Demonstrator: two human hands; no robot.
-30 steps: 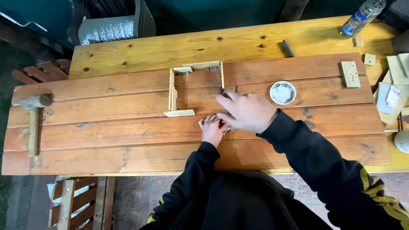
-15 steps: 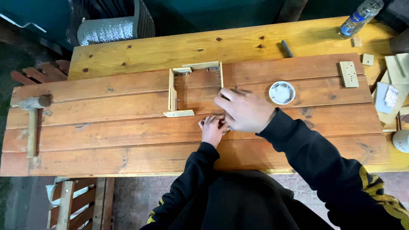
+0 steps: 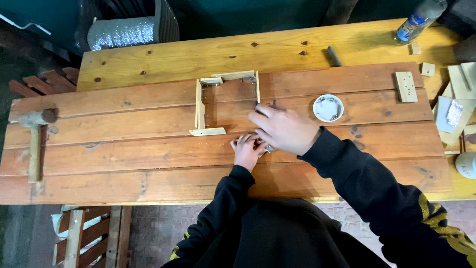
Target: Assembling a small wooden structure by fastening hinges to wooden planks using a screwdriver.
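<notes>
A small open frame of light wooden slats [image 3: 203, 104] lies on the reddish plank board [image 3: 124, 149]. My right hand [image 3: 285, 130] rests palm down just right of it, fingertips touching the lower end of the frame's right slat [image 3: 257, 88]. My left hand [image 3: 246, 151] is curled directly below and against it, fingers pinched on a small metal piece [image 3: 269, 148] that peeks out from under the right hand. What the right palm covers is hidden.
A white dish [image 3: 328, 107] with small metal bits sits right of my hands. A hammer [image 3: 34, 141] lies at the board's left end. A drilled wooden block [image 3: 406, 87], scrap wood, a dark rod [image 3: 334, 55] and a plastic bottle [image 3: 414, 22] lie far right.
</notes>
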